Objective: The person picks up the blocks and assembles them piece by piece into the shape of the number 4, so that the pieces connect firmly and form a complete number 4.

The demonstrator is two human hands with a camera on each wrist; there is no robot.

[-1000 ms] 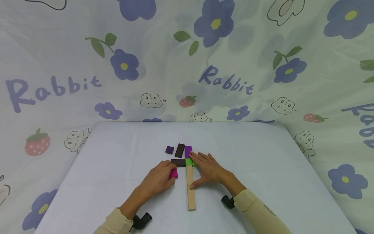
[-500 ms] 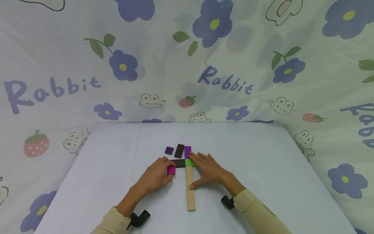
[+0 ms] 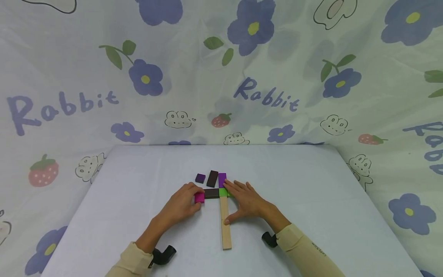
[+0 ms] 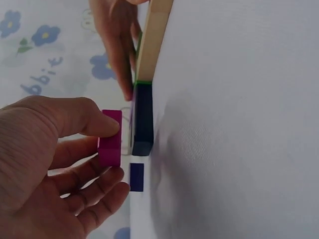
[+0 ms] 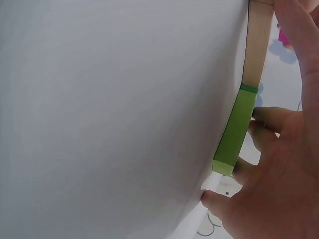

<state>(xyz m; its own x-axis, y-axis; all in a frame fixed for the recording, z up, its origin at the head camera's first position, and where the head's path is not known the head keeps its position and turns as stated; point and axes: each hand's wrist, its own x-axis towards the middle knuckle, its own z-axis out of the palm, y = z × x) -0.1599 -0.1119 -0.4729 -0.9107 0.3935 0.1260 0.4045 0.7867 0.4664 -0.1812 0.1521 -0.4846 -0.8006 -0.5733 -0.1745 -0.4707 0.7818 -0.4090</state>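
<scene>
While pinching magenta block (image 3: 199,198) in left hand (image 3: 179,202), kinda rested spread-out right hand (image 3: 247,202) on purple block (image 3: 222,178) + wooden strip (image 3: 226,235).

Two planks (image 3: 225,229) sit end to end on the surface (image 3: 294,173), running from the middle block (image 3: 223,192) toward the near edge. The back block (image 3: 222,179) is on its far-edge side, right fingers (image 3: 232,186) at its right. Side block (image 3: 212,193) is left of middle. Spare block (image 3: 212,179)'s just left of the back one, smallest block (image 3: 200,178) further left. Left fingers (image 4: 100,187) have the held block (image 3: 199,198) by the side block's left end.
</scene>
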